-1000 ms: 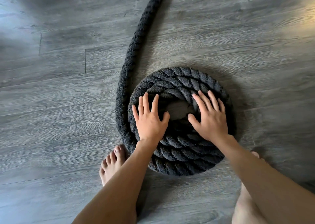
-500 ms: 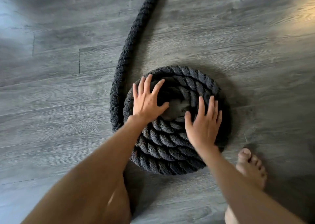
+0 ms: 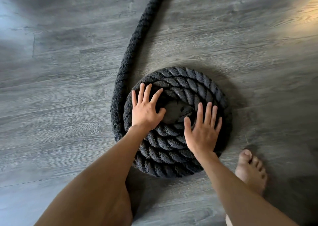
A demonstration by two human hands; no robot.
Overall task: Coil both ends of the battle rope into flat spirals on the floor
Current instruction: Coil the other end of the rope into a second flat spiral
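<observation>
A thick black battle rope (image 3: 187, 82) lies wound in a flat spiral on the grey wood floor. Its free length (image 3: 136, 36) runs from the spiral's left side up to the top edge of the view. My left hand (image 3: 146, 110) lies flat on the spiral's upper left turns, fingers spread and straight. On the lower right turns my right hand (image 3: 203, 131) presses down flat, fingers straight too. The rope's end cap (image 3: 175, 110) shows in the middle between both hands.
My bare right foot (image 3: 249, 170) stands on the floor just right of the spiral. My left knee (image 3: 96, 200) fills the lower left. Grey plank floor (image 3: 60, 96) surrounds the spiral on all sides.
The spiral has turned under my palms. My left hand slid up to the upper left, my right hand down to the lower right. My right foot came into view beside the coil.
</observation>
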